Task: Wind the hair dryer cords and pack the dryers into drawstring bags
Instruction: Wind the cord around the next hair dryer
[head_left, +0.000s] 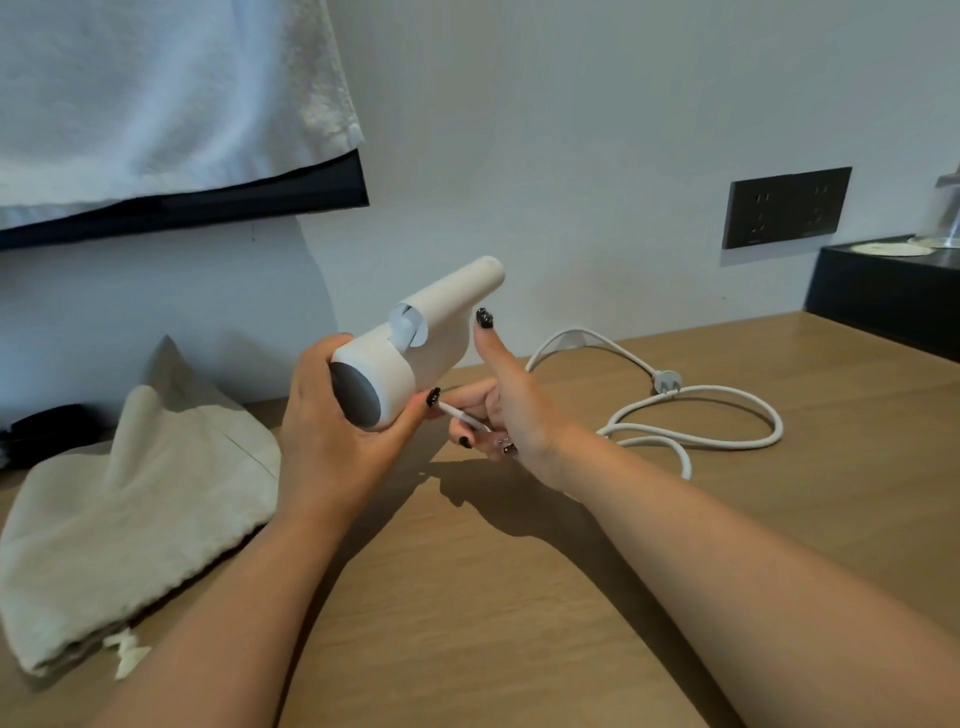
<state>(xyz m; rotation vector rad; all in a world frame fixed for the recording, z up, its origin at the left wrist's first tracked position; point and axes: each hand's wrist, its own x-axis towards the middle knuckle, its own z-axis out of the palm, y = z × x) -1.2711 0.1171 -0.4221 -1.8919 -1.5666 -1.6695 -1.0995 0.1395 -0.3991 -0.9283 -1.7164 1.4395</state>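
Now the left hand (332, 441) grips the white plastic hair dryer (415, 343) by its grey rear end, held above the wooden tabletop (519, 597), while the right hand (506, 405) pinches the white cord (696, 415) near the body, thumb raised. Winding should go best in even, snug loops. Loose cord and plug (667, 382) trail toward 3 o'clock; the beige drawstring bag (140, 509) lies at 9 o'clock; nothing blocks it.

Bag (130, 525) left on table (519, 597) — cord (696, 415) right.
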